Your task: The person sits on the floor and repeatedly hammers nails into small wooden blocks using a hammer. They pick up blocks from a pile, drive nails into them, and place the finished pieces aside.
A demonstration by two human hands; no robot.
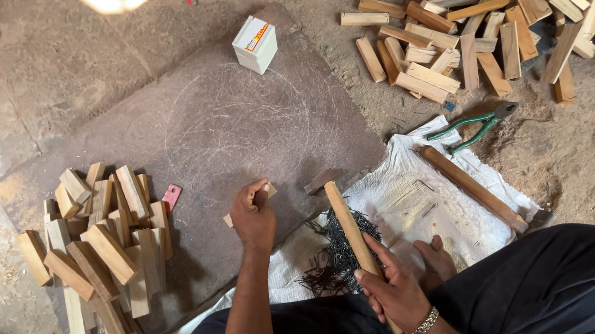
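Dark trousers were nearest; right fingers were wrapped round the hammer, left fingers pinching a wood block; those fingers could be struck

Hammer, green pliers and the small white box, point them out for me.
hammer [345, 219], head view, middle of its wooden handle.
green pliers [470, 125], head view, on the green grips.
small white box [254, 46], head view, its front face.
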